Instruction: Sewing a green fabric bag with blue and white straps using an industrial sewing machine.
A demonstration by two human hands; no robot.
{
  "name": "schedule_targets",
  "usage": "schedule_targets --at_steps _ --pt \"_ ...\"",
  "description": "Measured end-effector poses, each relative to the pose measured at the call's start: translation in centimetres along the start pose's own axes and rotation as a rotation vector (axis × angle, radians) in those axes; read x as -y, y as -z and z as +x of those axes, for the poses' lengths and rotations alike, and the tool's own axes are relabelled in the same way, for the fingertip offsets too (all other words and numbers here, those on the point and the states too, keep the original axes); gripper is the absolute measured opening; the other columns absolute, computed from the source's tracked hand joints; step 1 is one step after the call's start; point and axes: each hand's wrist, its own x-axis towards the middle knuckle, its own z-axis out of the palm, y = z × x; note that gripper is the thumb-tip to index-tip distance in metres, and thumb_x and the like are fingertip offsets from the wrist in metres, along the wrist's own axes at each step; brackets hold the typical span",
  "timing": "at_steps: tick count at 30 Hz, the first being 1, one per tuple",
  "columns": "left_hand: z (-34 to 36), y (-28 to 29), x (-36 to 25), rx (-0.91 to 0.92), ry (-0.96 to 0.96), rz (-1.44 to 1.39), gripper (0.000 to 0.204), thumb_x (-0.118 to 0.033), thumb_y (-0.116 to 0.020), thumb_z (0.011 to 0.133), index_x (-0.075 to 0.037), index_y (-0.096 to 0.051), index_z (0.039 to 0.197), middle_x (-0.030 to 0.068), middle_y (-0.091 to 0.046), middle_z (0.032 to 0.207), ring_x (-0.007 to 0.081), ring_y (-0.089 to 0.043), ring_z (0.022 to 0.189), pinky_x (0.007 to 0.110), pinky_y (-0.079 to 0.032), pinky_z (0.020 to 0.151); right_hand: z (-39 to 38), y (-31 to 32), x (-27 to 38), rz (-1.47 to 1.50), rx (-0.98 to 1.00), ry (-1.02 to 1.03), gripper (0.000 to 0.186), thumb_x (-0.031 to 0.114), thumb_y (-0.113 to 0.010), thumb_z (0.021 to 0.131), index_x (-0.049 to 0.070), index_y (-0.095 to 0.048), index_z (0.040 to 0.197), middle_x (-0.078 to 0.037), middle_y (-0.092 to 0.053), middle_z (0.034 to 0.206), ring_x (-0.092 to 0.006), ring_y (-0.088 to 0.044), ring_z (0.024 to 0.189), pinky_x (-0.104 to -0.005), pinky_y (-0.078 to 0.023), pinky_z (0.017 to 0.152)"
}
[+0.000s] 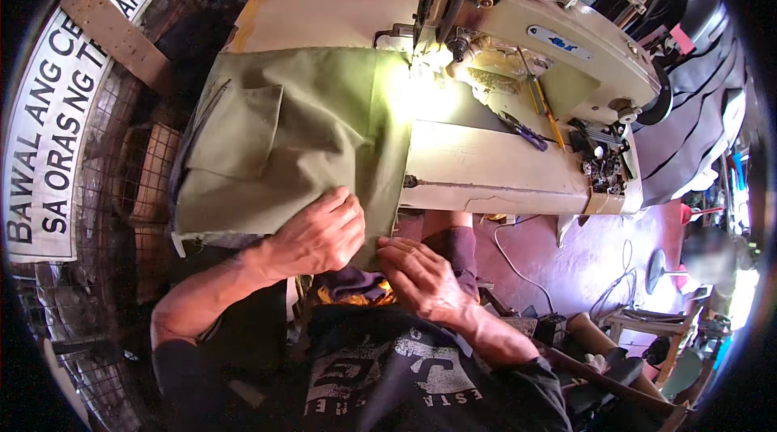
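Note:
A wide piece of olive-green fabric [307, 136] lies over the left part of the sewing table and hangs past its front edge toward my lap. It has a sewn-on pocket patch [239, 128] at its left side. My left hand [324, 234] is closed on the fabric near its front edge, fingers curled. Close by on the right, my right hand [425, 276] pinches the fabric's lower right corner; its fingertips are partly hidden. The fabric's far right edge reaches the brightly lit needle area of the sewing machine [566, 35].
Purple-handled scissors [526, 134] and a yellow pencil-like tool [547, 112] lie on the table [502, 161] beneath the machine arm. Small metal parts [603, 161] fill a tray at right. Grey cloth pieces [696, 108] hang beyond. Wire mesh and a sign [48, 148] stand left.

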Motion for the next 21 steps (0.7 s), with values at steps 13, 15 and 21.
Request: schedule_targets --at_steps 13,15,21 --pt "7.1 -7.2 9.8 -0.232 0.428 -0.450 0.041 -0.026 -0.062 0.094 -0.003 -0.059 0.129 0.0167 -0.054 0.137 0.0330 -0.048 0.131 0.047 -0.034 0.114 -3.1 -0.9 -0.9 0.114 0.090 -0.110 0.048 0.009 -0.065 0.064 -0.008 -0.065 0.109 -0.023 -0.060 0.122 -0.0403 -0.058 0.123 -0.0461 -0.053 0.101" --pt "7.0 -8.4 10.3 -0.214 0.410 -0.454 0.047 -0.028 -0.064 0.092 -0.005 -0.057 0.133 0.0163 -0.052 0.141 0.0340 -0.046 0.133 0.049 -0.031 0.116 -3.0 -0.7 -1.0 0.144 0.073 -0.102 0.046 0.009 -0.065 0.066 -0.010 -0.064 0.108 -0.024 -0.060 0.123 -0.0409 -0.057 0.124 -0.0462 -0.053 0.101" --pt "6.3 -8.7 11.5 -0.185 0.359 -0.491 0.065 -0.043 -0.068 0.086 -0.009 -0.053 0.139 0.0159 -0.051 0.143 0.0348 -0.042 0.138 0.061 -0.021 0.118 -2.6 -1.0 -1.3 0.230 0.158 -0.143 0.036 -0.006 -0.071 0.065 -0.011 -0.064 0.100 -0.022 -0.062 0.113 -0.0428 -0.065 0.112 -0.0446 -0.060 0.088"
